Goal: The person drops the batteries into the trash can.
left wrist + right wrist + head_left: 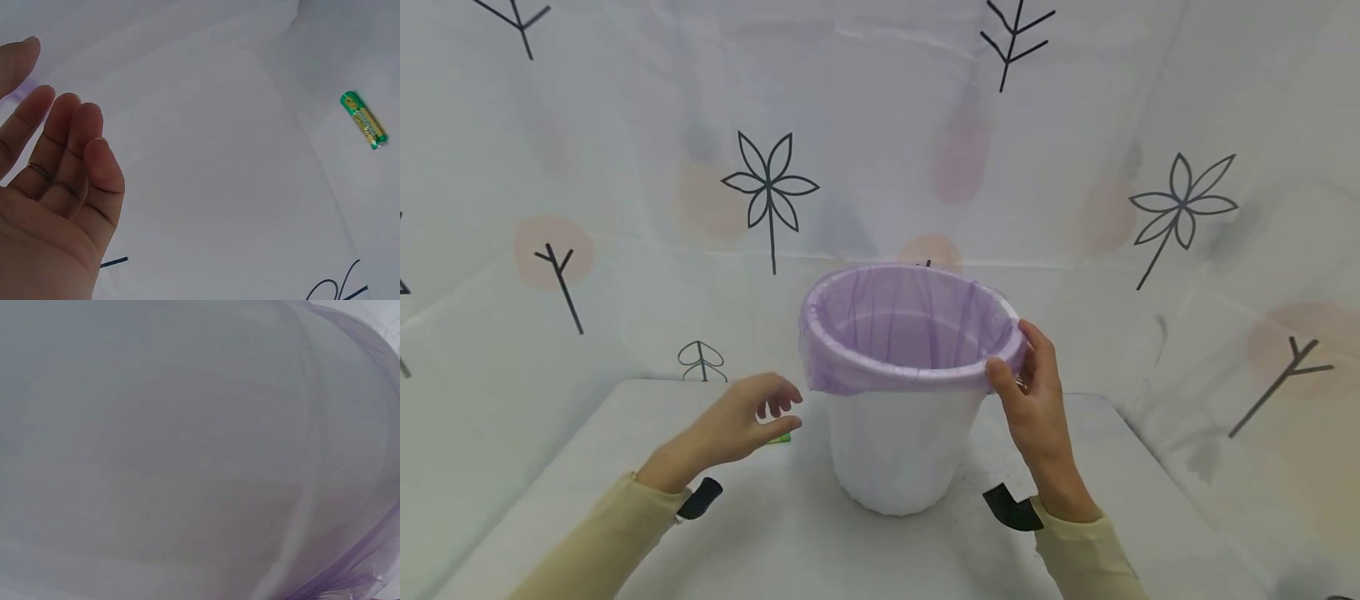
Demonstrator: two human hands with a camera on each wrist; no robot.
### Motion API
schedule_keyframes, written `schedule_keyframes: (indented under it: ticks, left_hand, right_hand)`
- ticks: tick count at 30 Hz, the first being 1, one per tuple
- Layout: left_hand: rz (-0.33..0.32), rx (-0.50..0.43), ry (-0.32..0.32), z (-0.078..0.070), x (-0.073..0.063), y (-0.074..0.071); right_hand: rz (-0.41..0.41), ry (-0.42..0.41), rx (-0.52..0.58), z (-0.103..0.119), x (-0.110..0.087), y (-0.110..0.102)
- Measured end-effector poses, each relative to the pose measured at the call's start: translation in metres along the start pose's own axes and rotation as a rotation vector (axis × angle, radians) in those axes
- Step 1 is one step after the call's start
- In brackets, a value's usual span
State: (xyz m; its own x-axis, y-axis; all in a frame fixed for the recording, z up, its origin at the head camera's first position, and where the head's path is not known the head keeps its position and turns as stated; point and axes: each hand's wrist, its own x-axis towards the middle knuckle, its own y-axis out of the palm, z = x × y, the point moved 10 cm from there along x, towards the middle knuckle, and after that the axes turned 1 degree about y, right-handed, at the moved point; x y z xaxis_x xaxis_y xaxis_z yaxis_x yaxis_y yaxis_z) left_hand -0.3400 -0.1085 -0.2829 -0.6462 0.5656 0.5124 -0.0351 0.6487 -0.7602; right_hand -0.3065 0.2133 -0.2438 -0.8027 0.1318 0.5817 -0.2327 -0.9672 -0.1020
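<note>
A white trash can (895, 458) stands upright on the table, with a thin purple trash bag (842, 362) lining it and folded over its rim. At the can's right side, my right hand (1033, 404) grips the bag-covered rim, thumb toward the front. Left of the can, my left hand (737, 421) hovers apart from it, fingers loosely bent and holding nothing. In the right wrist view the can's wall (156, 456) fills most of the picture, with purple bag film (350, 575) along the edge; the right hand is out of sight there.
A green and gold battery (364, 120) lies on the white table (737, 533); in the head view it is mostly hidden behind my left hand. A white cloth (865, 125) printed with plants and pale blobs hangs behind and beside the table.
</note>
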Motion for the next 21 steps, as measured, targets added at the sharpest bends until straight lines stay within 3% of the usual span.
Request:
schedule_keyframes:
  ticks: [7,14,21]
  left_hand:
    - [0.07,-0.003,-0.072,0.035,-0.009,0.024]
    - [0.128,-0.011,-0.115,0.058,-0.014,0.041]
    - [0.205,-0.019,-0.196,0.08,-0.018,0.056]
  right_hand:
    - [-0.001,-0.003,-0.002,-0.001,0.0,0.0]
    - [-0.002,-0.007,-0.002,0.001,0.0,0.0]
    - [0.004,-0.013,-0.005,0.001,0.0,0.0]
